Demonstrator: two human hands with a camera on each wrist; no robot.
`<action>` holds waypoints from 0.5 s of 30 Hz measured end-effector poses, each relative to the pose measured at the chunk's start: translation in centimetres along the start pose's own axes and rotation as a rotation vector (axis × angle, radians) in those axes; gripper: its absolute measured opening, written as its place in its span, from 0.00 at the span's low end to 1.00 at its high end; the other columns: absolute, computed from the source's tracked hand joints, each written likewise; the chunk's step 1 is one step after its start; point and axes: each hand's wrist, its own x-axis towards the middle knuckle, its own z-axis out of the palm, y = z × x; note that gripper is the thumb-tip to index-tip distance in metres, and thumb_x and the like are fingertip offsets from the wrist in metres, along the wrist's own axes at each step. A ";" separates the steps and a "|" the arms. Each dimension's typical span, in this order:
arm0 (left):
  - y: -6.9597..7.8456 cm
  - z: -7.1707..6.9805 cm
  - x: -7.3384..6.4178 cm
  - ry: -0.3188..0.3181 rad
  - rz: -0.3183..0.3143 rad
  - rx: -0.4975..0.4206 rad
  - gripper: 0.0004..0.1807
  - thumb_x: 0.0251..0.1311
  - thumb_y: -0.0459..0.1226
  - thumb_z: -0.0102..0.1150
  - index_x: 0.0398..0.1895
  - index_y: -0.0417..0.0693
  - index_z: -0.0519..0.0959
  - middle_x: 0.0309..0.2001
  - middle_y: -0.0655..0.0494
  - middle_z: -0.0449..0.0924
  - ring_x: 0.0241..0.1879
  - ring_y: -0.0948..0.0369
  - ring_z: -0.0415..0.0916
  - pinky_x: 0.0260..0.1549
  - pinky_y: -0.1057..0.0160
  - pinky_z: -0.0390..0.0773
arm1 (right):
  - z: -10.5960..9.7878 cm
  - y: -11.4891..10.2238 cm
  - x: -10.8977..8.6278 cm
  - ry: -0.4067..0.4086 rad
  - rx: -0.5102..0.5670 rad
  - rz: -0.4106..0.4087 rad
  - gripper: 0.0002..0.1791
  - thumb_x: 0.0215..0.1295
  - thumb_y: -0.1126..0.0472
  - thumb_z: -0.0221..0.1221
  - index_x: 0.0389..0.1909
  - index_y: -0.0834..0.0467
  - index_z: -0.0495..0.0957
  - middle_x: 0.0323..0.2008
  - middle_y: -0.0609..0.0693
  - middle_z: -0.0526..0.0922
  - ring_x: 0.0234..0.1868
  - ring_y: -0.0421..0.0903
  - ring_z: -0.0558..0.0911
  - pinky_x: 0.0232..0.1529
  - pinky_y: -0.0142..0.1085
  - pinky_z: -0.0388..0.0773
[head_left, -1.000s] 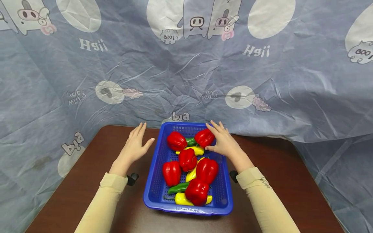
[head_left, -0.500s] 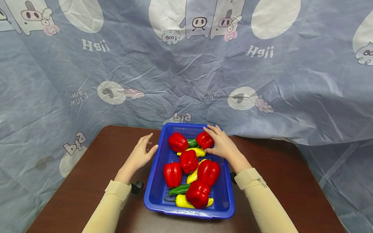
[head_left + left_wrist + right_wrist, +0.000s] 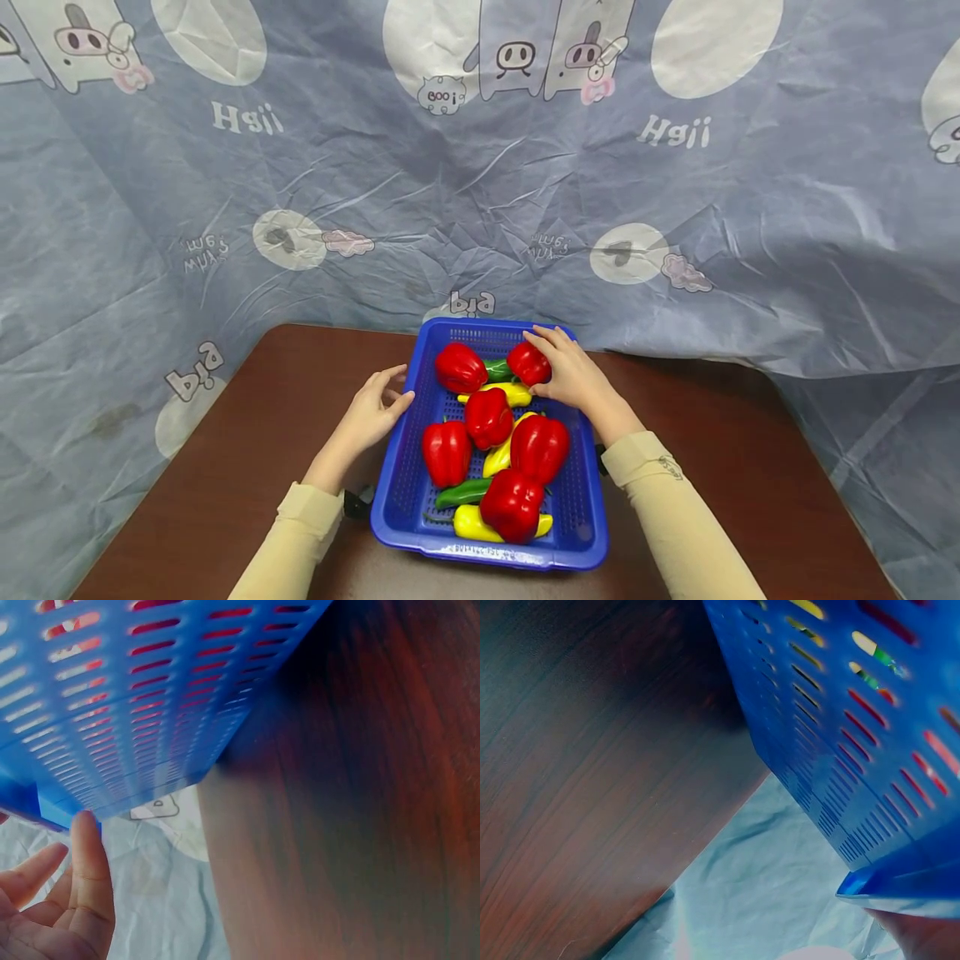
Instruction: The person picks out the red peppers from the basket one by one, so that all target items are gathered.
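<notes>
A blue plastic basket (image 3: 405,547) holds several red bell peppers, including a middle one (image 3: 489,418), with yellow peppers (image 3: 474,523) and green peppers (image 3: 462,493) among them. My left hand (image 3: 367,417) is at the basket's left rim, fingers loosely bent. In the left wrist view a fingertip (image 3: 85,825) meets the rim. My right hand (image 3: 577,375) reaches over the right rim, thumb and fingers spread about the far-right red bell pepper (image 3: 528,363). Whether it touches that pepper cannot be told. The right wrist view shows mostly the perforated basket wall (image 3: 832,735), hiding the fingers.
The basket stands on a dark brown wooden table (image 3: 247,467). Behind the table hangs a grey-blue printed cloth (image 3: 420,192), close to the far edge. Black wrist straps (image 3: 358,503) sit near the basket's sides.
My left hand has come right and nearer to the basket's rim, its fingers bending more. The right hand has shifted slightly nearer over the far-right pepper. The basket's contents keep their arrangement.
</notes>
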 end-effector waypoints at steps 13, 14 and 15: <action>-0.3 0.8 -0.2 0.003 -0.094 -0.163 0.27 0.68 0.38 0.58 0.69 0.41 0.67 0.48 0.44 0.77 0.39 0.59 0.78 0.39 0.64 0.77 | 0.6 0.5 0.5 -0.020 -0.059 -0.016 0.44 0.46 0.62 0.76 0.68 0.59 0.70 0.68 0.63 0.68 0.70 0.69 0.62 0.68 0.66 0.58; -0.3 0.8 -0.2 -0.001 -0.100 -0.179 0.27 0.69 0.38 0.58 0.69 0.41 0.67 0.48 0.44 0.77 0.38 0.60 0.78 0.38 0.65 0.77 | 0.7 0.5 0.6 -0.024 -0.061 -0.014 0.44 0.46 0.62 0.76 0.68 0.59 0.70 0.67 0.63 0.69 0.70 0.69 0.62 0.68 0.66 0.57; -0.3 0.9 -0.3 -0.007 -0.102 -0.194 0.27 0.69 0.38 0.57 0.69 0.41 0.66 0.48 0.44 0.76 0.37 0.61 0.77 0.38 0.65 0.77 | 0.7 0.6 0.6 -0.027 -0.064 -0.012 0.44 0.46 0.62 0.76 0.68 0.59 0.70 0.67 0.62 0.69 0.70 0.69 0.62 0.68 0.66 0.57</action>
